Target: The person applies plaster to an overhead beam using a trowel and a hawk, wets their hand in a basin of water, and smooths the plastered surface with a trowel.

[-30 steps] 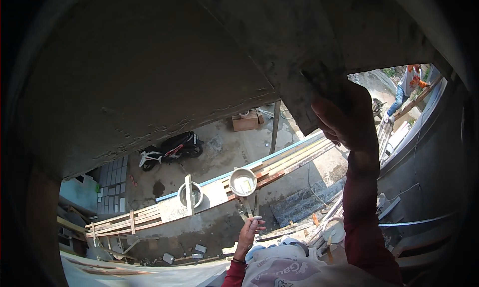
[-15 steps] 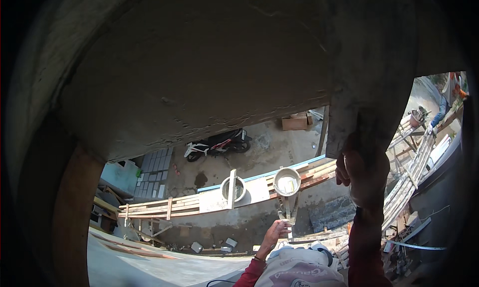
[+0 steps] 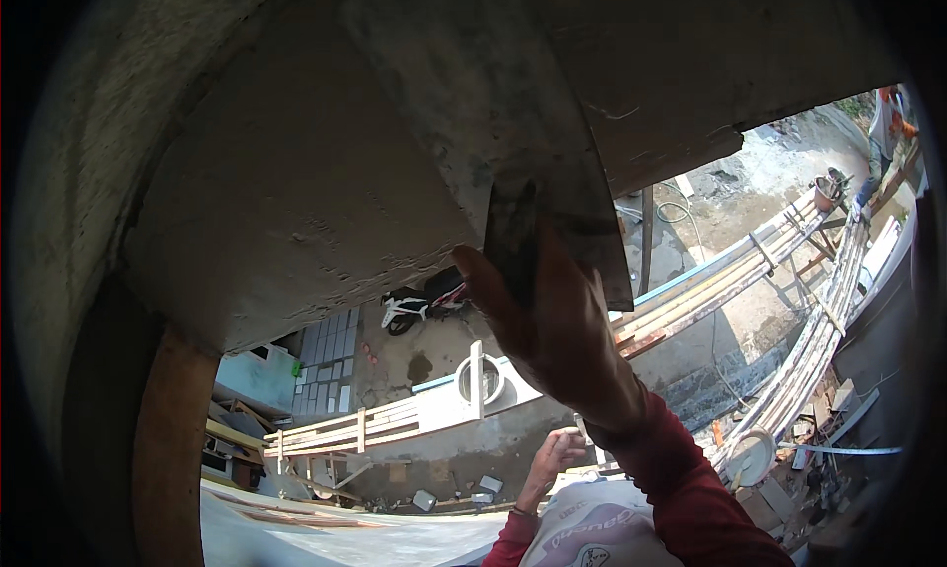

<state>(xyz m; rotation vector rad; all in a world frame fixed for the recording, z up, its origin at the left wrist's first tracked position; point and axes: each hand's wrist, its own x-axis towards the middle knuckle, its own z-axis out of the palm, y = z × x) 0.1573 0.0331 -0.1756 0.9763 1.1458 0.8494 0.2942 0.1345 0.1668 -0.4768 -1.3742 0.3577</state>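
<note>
Overhead, a long flat plastering trowel [image 3: 577,163] lies against or just below the grey plastered underside [image 3: 326,163]. My right hand [image 3: 562,340] is closed around the trowel's dark handle, its thumb to the left. The plaster shows ridges and rough marks along its near edge. Lower down, in front of my light printed shirt, my left hand [image 3: 557,459] is held with its fingers curled in. Whatever those fingers may hold is too small to make out.
Below, a plank scaffold [image 3: 395,414] carries a bucket [image 3: 491,382] with a board across it. Bundled poles [image 3: 814,340] run along the right. A motorcycle [image 3: 419,306] stands on the ground beyond. Another person [image 3: 881,138] is at the far right. A wooden post [image 3: 173,439] rises at left.
My right hand has swept the trowel leftward across the underside, and the blade now slants. The view has shifted a little. A second bucket on the planks is now hidden behind my right arm.
</note>
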